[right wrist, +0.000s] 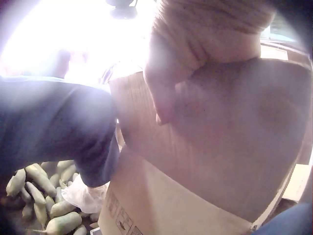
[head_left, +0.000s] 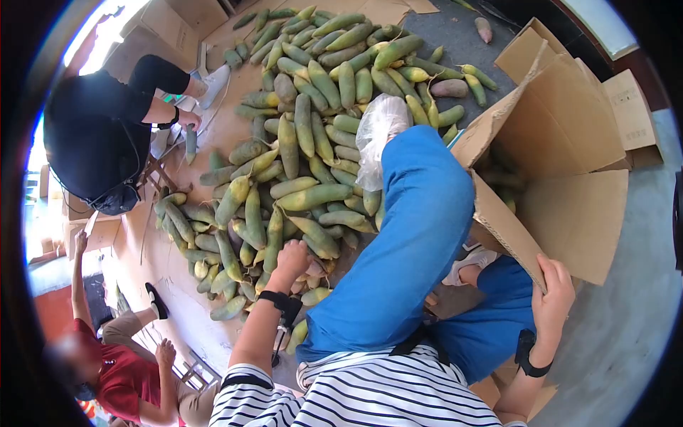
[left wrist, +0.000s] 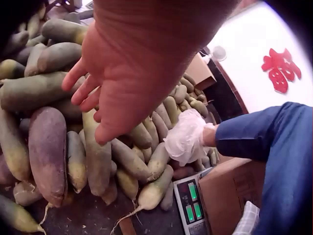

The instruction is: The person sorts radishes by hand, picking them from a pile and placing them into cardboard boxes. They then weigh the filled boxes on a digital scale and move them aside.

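Note:
My left hand [head_left: 292, 262] is over the near side of a big pile of green and yellowish radishes [head_left: 307, 128]. In the left wrist view that hand [left wrist: 132, 73] has its fingers slightly bent above a long green radish [left wrist: 98, 156], with a purplish one [left wrist: 47, 152] beside it; whether the fingertips touch any is unclear. My right hand [head_left: 553, 295] grips the flap edge of an open cardboard box [head_left: 569, 128], which has some radishes in its shadowed inside. In the right wrist view the thumb of this hand [right wrist: 195, 49] lies against the cardboard [right wrist: 220, 137].
A plastic-wrapped foot [head_left: 380, 132] stands among the radishes, below my bent blue-trousered leg. A scale with a lit display [left wrist: 190, 200] is beside the box. At the left, one person in black holds a radish [head_left: 191, 144]; another in red [head_left: 131, 377] sits nearby.

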Demonstrator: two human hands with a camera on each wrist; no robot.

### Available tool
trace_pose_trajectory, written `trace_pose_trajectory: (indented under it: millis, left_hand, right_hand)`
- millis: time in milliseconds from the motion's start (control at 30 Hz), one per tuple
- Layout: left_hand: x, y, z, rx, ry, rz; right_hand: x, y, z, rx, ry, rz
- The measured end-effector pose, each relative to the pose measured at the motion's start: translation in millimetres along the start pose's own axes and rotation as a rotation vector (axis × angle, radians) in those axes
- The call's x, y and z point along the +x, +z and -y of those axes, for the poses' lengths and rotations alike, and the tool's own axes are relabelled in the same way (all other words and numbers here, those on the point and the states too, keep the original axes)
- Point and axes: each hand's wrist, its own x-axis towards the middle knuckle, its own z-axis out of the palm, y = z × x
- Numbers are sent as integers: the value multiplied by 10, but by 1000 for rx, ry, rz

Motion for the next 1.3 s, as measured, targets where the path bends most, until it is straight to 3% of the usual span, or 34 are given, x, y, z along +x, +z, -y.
trace_pose_trajectory:
  millis: [33, 100, 167, 233, 267, 333, 433, 467, 500, 567, 600, 633, 733, 800, 833, 900, 967, 1000, 1067, 1133, 1200, 1267, 1300]
  left_hand:
    - [26, 40, 24, -6, -8, 8]
    - [119, 97, 8, 66, -23, -132]
    - [188, 158, -103, 43, 1, -98]
    - [304, 367, -197, 301, 326, -167]
    - [338, 475, -242, 296, 319, -162]
    - [412, 634, -331, 442, 557, -189]
    - [550, 753, -313, 455, 487, -51]
    - [635, 873, -227, 498, 536, -193]
    - [674, 823, -271, 493, 541, -197]
    - [752, 697, -335, 640, 527, -26]
    - [746, 672, -336, 624, 524, -135]
    - [724, 646, -339, 630, 524, -137]
    - [560, 395, -349, 496, 413, -121]
    - [401, 204, -297, 278, 318, -352]
    - [311, 66, -279, 292, 312, -361]
    - [146, -206, -289, -199, 100, -596]
    - [16, -441, -208, -521, 68, -771]
    - [-1, -485, -167, -845, -24, -792]
    - [-319, -1085, -374, -1303, 46, -729]
    - [-703, -1751, -851, -1482, 277, -850]
    - [-1050, -2245, -1313, -1562, 502, -950]
    - [-1273, -2579, -1763, -1588, 788, -916]
    - [-1323, -2701, -2004, -1569, 853, -870]
  right_hand:
    - [3, -6, 1, 0, -7, 11]
    - [16, -16, -16, 0, 15, 29]
    - [32, -19, -22, 7, 13, 36]
    - [56, -22, -13, 16, 11, 44]
    - [61, -27, -8, 17, 20, 43]
    - [70, -27, -2, 12, 35, 44]
    - [61, -39, 5, -6, 44, 50]
    - [57, -39, 3, 0, 52, 53]
    - [54, -43, -7, 5, 60, 56]
    - [64, -58, -25, -4, 43, 60]
    - [65, -56, -31, -2, 25, 66]
    - [62, -53, -38, 2, 29, 62]
    - [33, -30, -51, -13, 2, 39]
    - [30, -10, -29, 10, -7, 15]
    - [21, 2, -18, 24, -8, 4]
    - [-2, 7, -15, 14, -8, -17]
    - [-10, 16, -18, 5, -34, -41]
    - [-25, 18, -24, -14, -56, -48]
    - [-51, 20, -24, -24, -51, -57]
    - [-75, 20, -37, -39, -57, -64]
    - [-94, 37, -47, -40, -84, -68]
    - [-115, 55, -56, -39, -82, -87]
    - [-120, 72, -61, -29, -81, -90]
